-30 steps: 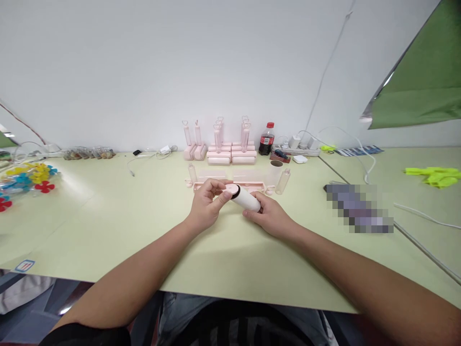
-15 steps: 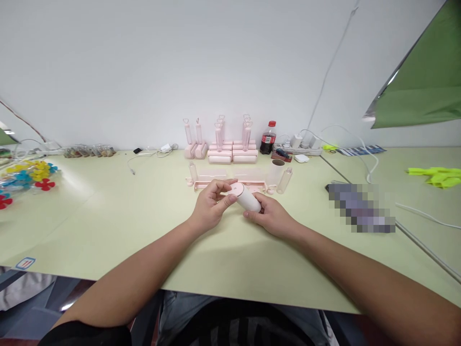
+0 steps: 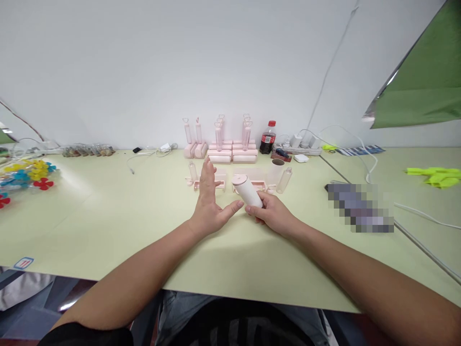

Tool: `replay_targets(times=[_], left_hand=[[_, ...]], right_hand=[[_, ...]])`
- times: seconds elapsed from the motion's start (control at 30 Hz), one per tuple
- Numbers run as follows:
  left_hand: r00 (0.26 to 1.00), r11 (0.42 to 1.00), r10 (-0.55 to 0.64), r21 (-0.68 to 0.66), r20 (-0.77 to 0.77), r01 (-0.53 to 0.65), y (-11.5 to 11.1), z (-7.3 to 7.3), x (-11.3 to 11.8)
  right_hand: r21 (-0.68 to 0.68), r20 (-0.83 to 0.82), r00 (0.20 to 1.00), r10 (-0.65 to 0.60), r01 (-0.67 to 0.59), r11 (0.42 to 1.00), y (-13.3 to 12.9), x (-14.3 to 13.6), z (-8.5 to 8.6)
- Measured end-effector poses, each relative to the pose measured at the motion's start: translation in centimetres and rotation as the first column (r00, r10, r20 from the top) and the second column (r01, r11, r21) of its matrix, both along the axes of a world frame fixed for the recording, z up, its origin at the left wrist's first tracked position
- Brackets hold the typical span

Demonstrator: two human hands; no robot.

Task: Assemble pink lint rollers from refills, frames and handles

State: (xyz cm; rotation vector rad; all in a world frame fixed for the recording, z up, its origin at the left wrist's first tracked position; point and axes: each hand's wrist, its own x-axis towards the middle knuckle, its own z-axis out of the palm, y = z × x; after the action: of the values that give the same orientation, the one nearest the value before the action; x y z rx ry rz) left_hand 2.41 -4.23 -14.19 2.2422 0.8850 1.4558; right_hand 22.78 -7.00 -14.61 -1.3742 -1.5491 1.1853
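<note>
A white cylinder [image 3: 249, 192] with a pale pink end is tilted above the table, its pink end up and to the left. My right hand [image 3: 271, 211] is closed around its lower end. To the left of the cylinder, my left hand [image 3: 211, 202] is open, fingers raised and spread, thumb pointing at the cylinder without holding anything. Behind the hands lie two open pink cases [image 3: 258, 184], partly hidden. Small clear bottles stand on either side, one at the right [image 3: 284, 180] and one at the left [image 3: 193, 170], near a white tube [image 3: 277, 169] with a dark opening.
Pink boxes [image 3: 245, 157] and clear bottles with loop tops line the wall. A cola bottle [image 3: 268, 138] and a power strip [image 3: 306, 150] are to their right. A blurred phone-like object [image 3: 360, 206] lies at right, colourful plastic flowers [image 3: 43, 183] at far left.
My left hand has let go of the cylinder's pink end and opened, its fingers now raised. My right hand still holds the cylinder, which has shifted slightly.
</note>
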Motion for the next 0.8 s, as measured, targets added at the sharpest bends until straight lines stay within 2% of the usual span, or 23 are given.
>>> replay_targets(times=[0.1,0.17,0.27,0.47,0.63,0.8], left_hand=[[1.0,1.0,0.024,0.008,-0.013,-0.023,-0.3,0.1,0.2],[0.99,0.994,-0.079,-0.079,-0.113,0.07,-0.5,0.2,0.2],[0.94,0.944,-0.249,-0.275,-0.232,0.182,-0.7,0.5,0.1],[0.949,0.911,-0.286,-0.345,-0.135,0.226,-0.1,0.4,0.0],[0.966,0.901,-0.244,-0.386,-0.08,0.196,0.4,-0.2,0.0],[0.992,0.91,-0.098,-0.412,-0.085,0.055,1.3,-0.2,-0.3]], right_hand=[[0.011,0.01,1.0,0.004,-0.004,1.0,0.0,0.0,-0.1],[0.032,0.028,1.0,-0.009,0.008,0.999,0.0,0.0,-0.2],[0.031,0.041,0.999,-0.028,0.027,0.999,0.1,0.0,-0.4],[0.035,0.042,0.999,-0.034,0.033,0.999,0.1,0.1,-0.5],[0.024,-0.026,0.998,-0.051,0.051,0.998,0.1,0.1,-0.6],[0.084,-0.182,0.983,-0.009,0.025,0.996,0.3,0.2,-1.3]])
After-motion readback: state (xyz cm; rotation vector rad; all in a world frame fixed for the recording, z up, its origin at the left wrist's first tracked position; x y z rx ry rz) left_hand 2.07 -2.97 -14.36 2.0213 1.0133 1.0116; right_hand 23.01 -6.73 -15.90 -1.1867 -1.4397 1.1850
